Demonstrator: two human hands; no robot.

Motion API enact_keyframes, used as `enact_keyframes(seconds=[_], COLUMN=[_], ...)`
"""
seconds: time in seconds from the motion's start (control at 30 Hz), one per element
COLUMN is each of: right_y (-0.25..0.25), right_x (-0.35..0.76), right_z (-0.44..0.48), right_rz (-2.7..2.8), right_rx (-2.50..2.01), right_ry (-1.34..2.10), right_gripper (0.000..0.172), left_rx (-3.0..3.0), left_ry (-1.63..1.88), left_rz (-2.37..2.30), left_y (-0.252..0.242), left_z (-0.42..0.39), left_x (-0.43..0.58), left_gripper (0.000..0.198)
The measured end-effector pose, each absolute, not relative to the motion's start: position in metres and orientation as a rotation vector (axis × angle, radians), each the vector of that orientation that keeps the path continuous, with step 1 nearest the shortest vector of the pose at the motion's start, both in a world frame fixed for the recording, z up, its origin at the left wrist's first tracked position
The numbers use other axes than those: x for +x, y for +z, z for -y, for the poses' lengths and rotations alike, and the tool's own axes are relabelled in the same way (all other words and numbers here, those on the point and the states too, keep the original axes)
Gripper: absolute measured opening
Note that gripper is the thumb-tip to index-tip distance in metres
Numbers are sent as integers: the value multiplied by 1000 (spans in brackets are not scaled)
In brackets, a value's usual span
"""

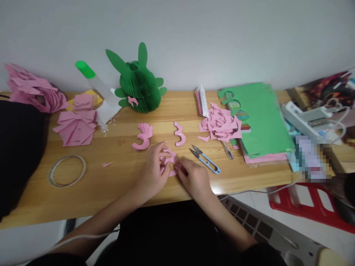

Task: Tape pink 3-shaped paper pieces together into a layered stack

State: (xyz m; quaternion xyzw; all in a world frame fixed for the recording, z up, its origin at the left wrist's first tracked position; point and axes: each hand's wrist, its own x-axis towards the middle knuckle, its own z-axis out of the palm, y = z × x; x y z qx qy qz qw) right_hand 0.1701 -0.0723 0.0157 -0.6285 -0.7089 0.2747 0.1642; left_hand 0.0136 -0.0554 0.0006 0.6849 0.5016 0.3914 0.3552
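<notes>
- At the far left of the wooden surface (41, 207), a bundle of folded pink paper (36, 90) lies near the wall.
- A roll of tape (84, 168) lies flat near the front edge, with folded pink sheets (76, 129) behind it.
- A green-capped tube (95, 81) leans at a slant beside white paper shreds (104, 127).
- A green pleated-paper figure (140, 87) with two long ears stands by the wall, a pink piece on its front.
- A stack of curved pink cutouts (143, 136) lies just beyond the left hand (155, 166).
- The left hand's grip is narrow, thumb and fingers curved around a pink cutout (168, 159) at the middle of the surface.
- A single 3-shaped pink piece (180, 138) lies just beyond that.
- The right hand (194, 177) has its fingertips pinched on the held cutout's right side.
- Blue-handled snips (206, 160) lie beside it, blades apart.
- Farther right come pink scraps (220, 123), green sheets (260, 118) and a white power strip (301, 120).
</notes>
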Motion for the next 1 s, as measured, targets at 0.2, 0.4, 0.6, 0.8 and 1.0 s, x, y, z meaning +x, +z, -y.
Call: enact_keyframes(seconds=[0.2, 0.4, 0.6, 0.8, 1.0], right_y=[20, 19, 15, 19, 21], right_x=[175, 173, 172, 172, 173], right_z=[63, 48, 39, 37, 38], right_rz=[1749, 1382, 1259, 1204, 1194], right_rx=[-1713, -1624, -1481, -1375, -1377], right_ry=[1029, 1216, 1336, 1443, 1482], right_gripper=[14, 21, 19, 18, 18], left_rx=[1743, 1663, 1568, 1490, 1470], left_ry=[972, 1053, 1081, 1078, 1080], left_rz=[-1256, -1135, -1036, -1003, -1015], left_y=[0, -1, 4, 5, 3], left_z=[55, 55, 54, 55, 55], left_x=[14, 14, 13, 13, 14], left_gripper=[60, 64, 71, 71, 69])
